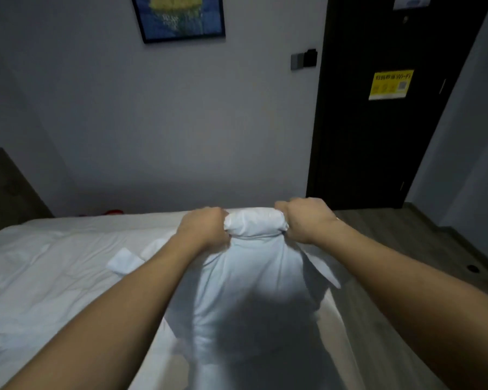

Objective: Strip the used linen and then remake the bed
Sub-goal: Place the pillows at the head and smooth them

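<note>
So the person had a pillow (254, 291) held up out in front of them, over the near edge of the bed (54, 263). Both hands were clamped on its top end: the left hand (206, 229) bunched the fabric at one corner, the right hand (307, 220) did the same at the other, with a fat roll of white stuffing bulging between the fists. The hands were apart, only that roll between them.

Best guess on why it was held like that: gripping the top corners lets the weight of the pillow hang down, so it either drops into the pillowcase (321, 268) or slides out of it. Hard to say which, honestly. A loose flap of the case stuck out on the right side under the right wrist, so the case looked at least partly around the pillow. How far in the filling sat couldn't be seen, the lower part was in shadow.

On the bed there was a rumpled white sheet and a small folded white cloth (124, 261) lying beside the left forearm, not touching the pillow as far as could be seen.
</note>
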### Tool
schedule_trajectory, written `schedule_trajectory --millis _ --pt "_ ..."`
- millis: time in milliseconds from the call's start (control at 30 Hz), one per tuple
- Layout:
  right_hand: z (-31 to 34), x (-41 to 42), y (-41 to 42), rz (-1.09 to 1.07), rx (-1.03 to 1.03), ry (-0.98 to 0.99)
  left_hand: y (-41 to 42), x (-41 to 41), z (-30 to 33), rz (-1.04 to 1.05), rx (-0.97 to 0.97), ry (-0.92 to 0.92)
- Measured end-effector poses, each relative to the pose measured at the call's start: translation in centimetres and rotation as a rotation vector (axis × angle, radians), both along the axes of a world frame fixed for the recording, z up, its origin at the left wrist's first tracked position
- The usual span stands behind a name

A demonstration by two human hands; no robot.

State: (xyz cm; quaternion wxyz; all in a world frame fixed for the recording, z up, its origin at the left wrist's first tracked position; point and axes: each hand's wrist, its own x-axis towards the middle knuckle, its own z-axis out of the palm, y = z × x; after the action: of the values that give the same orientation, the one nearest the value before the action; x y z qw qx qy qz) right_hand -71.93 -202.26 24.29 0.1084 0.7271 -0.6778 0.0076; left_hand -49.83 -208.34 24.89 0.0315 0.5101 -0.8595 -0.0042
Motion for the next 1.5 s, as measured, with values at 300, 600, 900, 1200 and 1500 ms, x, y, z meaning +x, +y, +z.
schedule_trajectory --millis 300,600,900,1200,1500 --pt "7.8 -2.5 -2.6 0.062 -0.545 0.013 -2.1 -1.4 7.8 -0.035 -0.494 0.124" --pt "-19.7 -4.6 -0.8 0.072 -0.326 -0.164 -2.7 -2.5 -21.3 -0.273 -0.427 0.146" --pt "-53.0 -2.0 10.7 -0.159 0.077 -0.356 8.0 0.6 -54.2 -0.382 -0.094 0.073" --pt "-42.8 2.0 14.8 -0.274 0.175 -0.554 10.9 2.3 -43.0 -0.127 0.188 0.032" --pt "-27.7 14.0 14.7 -0.067 0.041 -0.713 17.4 13.2 -27.3 0.223 0.091 0.193"
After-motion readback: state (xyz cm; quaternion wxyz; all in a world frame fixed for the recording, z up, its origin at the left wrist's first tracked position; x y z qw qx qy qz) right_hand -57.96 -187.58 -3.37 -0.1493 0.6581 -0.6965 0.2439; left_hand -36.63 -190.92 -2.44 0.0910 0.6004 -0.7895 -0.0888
